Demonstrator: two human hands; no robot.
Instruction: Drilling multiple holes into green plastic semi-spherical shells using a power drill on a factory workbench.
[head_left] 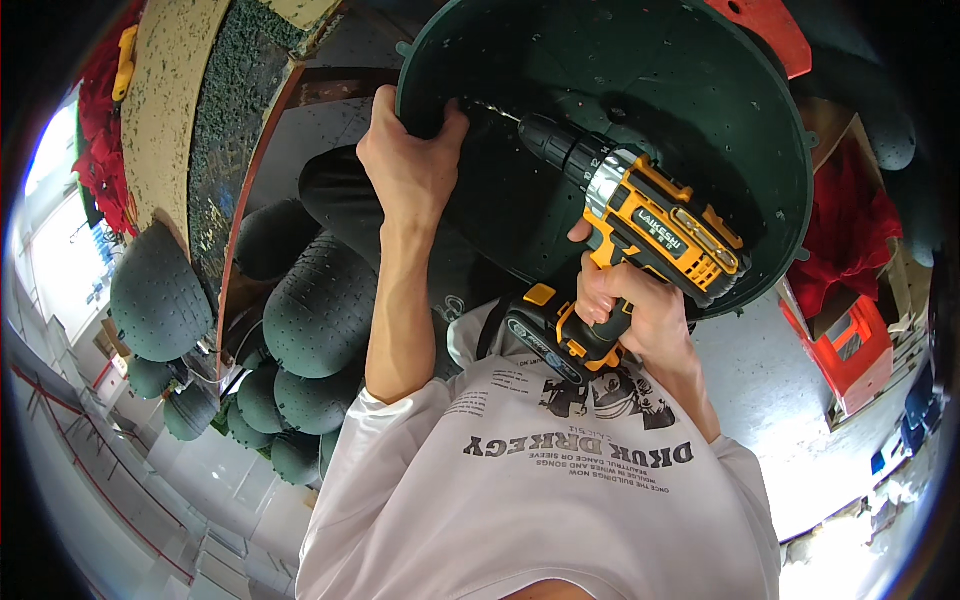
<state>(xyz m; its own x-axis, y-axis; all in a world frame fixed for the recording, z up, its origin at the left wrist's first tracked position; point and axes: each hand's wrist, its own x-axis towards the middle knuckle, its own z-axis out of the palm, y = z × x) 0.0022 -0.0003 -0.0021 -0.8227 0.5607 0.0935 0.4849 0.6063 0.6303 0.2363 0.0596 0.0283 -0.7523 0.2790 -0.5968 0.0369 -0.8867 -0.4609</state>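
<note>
Drill (pixel 665 225) and bowl dominate your view, the drill lying toward two o'clock with its chuck aimed at eleven. Your right hand (pixel 645 300), at three o'clock, is wrapped firmly around the drill's handle, the battery end close to your white shirt (pixel 540 500). Your left hand (pixel 415 165), at eleven, is clamped on the edge of the dark green bowl (pixel 560 50), which spreads from twelve to two with its hollow facing you and small holes dotting its wall. The drill bit (pixel 497 111) points at that wall just beside your left thumb; whether its tip touches the plastic is hard to judge from here. Dark green domes (pixel 320 310) cluster at nine, below a speckled tabletop (pixel 165 100) at ten. Red fabric (pixel 845 215) sits between two and three, above an orange-red plastic piece (pixel 855 360) at three.
</note>
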